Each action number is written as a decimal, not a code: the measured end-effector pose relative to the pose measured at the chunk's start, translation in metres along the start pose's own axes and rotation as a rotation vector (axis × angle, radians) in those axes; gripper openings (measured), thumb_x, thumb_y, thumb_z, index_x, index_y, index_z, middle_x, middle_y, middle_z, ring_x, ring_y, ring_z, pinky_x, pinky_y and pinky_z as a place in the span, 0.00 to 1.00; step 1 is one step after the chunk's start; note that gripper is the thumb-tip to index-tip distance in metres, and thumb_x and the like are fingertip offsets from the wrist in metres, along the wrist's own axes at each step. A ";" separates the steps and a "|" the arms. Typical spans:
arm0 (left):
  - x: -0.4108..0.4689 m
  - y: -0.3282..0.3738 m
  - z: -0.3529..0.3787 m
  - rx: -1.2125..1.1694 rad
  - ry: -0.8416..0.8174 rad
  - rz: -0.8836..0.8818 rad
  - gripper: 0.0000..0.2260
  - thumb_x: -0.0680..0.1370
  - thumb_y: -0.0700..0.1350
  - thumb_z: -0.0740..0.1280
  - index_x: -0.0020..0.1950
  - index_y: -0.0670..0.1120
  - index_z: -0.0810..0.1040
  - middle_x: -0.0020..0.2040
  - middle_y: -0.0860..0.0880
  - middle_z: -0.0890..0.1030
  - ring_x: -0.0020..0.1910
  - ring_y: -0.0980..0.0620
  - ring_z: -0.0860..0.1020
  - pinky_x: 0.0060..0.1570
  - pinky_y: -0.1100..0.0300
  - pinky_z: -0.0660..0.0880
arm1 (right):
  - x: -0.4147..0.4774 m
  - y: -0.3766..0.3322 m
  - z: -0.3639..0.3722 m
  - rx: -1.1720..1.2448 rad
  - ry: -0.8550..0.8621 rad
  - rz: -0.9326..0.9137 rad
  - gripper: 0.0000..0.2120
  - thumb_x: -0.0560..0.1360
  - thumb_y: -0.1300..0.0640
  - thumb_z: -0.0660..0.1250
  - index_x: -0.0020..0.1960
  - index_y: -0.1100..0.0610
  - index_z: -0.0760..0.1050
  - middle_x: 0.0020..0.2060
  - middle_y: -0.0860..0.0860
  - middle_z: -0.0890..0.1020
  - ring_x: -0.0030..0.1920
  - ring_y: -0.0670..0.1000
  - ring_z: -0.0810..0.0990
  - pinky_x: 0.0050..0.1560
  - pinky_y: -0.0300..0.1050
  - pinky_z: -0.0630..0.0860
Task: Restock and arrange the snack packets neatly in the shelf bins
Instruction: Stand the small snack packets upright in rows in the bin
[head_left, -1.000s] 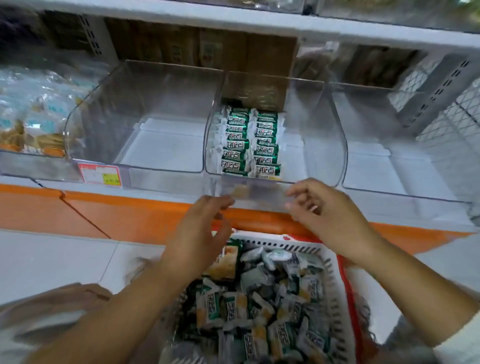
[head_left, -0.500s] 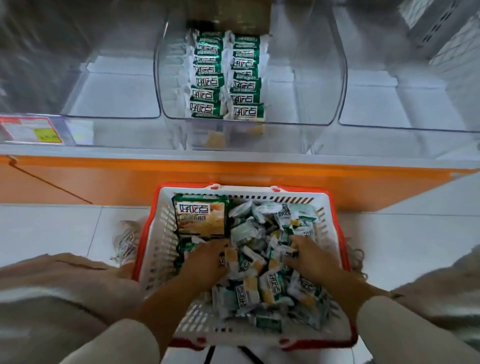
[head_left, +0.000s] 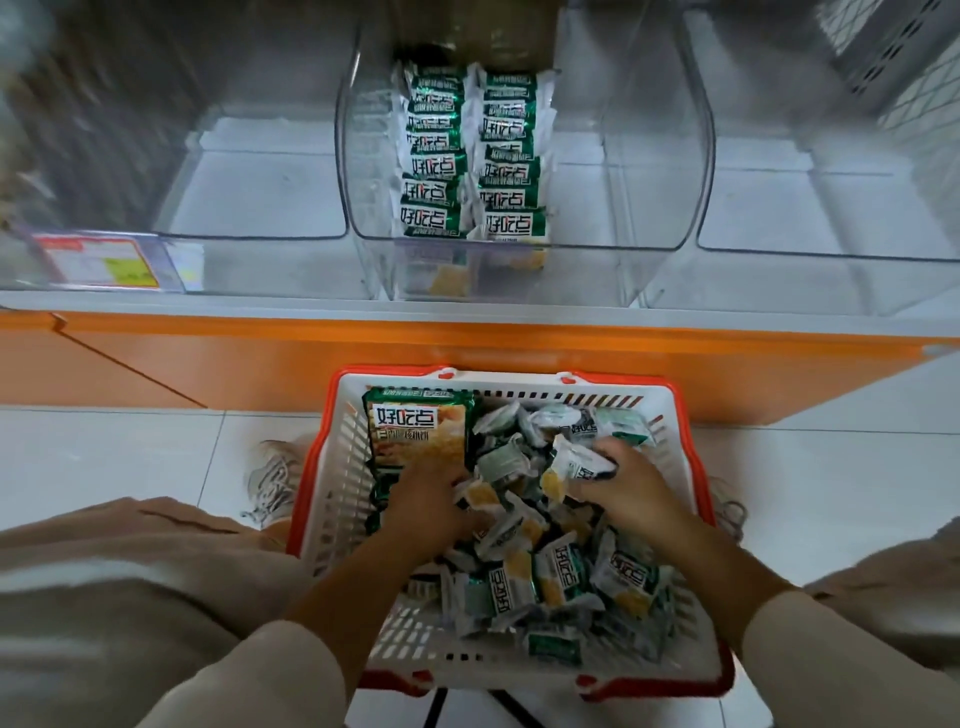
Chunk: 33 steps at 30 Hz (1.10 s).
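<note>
A white basket with a red rim (head_left: 332, 467) stands on the floor, full of small green-and-white snack packets (head_left: 563, 569). A larger green bag (head_left: 418, 428) lies at its back left. My left hand (head_left: 428, 501) is down among the packets, fingers curled into the pile; what it holds is hidden. My right hand (head_left: 621, 491) grips a small packet (head_left: 579, 462) lifted slightly off the heap. On the shelf above, the clear middle bin (head_left: 649, 208) holds two neat rows of the same packets (head_left: 467, 156).
Clear bins stand left (head_left: 249, 176) and right (head_left: 821, 208) of the middle one, nothing visible inside. A price label (head_left: 96, 262) sits on the shelf front at left. An orange plinth (head_left: 467, 358) runs under the shelf. My knees flank the basket on white floor tiles.
Both hands dropped from the middle bin's front edge into the basket. The view tilted down. My right hand has since closed round a small packet and raised it a little.
</note>
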<state>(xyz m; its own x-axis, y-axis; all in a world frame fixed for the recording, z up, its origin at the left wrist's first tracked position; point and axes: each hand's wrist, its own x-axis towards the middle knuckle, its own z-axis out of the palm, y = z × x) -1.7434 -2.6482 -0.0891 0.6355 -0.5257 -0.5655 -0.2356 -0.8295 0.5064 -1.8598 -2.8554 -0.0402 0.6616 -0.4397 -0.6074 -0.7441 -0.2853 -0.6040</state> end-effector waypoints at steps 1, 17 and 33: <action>-0.007 0.010 -0.010 -0.172 0.018 -0.011 0.28 0.72 0.56 0.75 0.68 0.49 0.74 0.64 0.49 0.77 0.60 0.49 0.76 0.51 0.60 0.72 | -0.005 -0.011 -0.005 0.070 -0.009 0.011 0.29 0.73 0.49 0.72 0.71 0.51 0.66 0.62 0.49 0.72 0.54 0.48 0.75 0.51 0.43 0.69; -0.097 0.117 -0.232 -0.602 0.463 0.348 0.15 0.75 0.41 0.73 0.52 0.60 0.75 0.46 0.54 0.84 0.43 0.52 0.84 0.48 0.47 0.82 | -0.075 -0.206 -0.116 0.186 0.316 -0.684 0.16 0.71 0.56 0.74 0.50 0.42 0.71 0.47 0.46 0.78 0.43 0.44 0.80 0.43 0.39 0.77; -0.065 0.080 -0.271 -0.803 0.529 0.317 0.09 0.77 0.39 0.70 0.53 0.52 0.80 0.49 0.52 0.85 0.44 0.54 0.82 0.44 0.59 0.76 | 0.036 -0.239 -0.108 -0.529 0.059 -0.316 0.28 0.69 0.54 0.76 0.61 0.53 0.64 0.42 0.51 0.78 0.37 0.50 0.78 0.35 0.44 0.72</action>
<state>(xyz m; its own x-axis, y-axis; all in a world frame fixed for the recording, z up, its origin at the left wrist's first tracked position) -1.6044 -2.6291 0.1642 0.9196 -0.3873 -0.0666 -0.0097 -0.1919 0.9814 -1.6683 -2.8950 0.1377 0.8624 -0.3070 -0.4026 -0.4681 -0.7864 -0.4029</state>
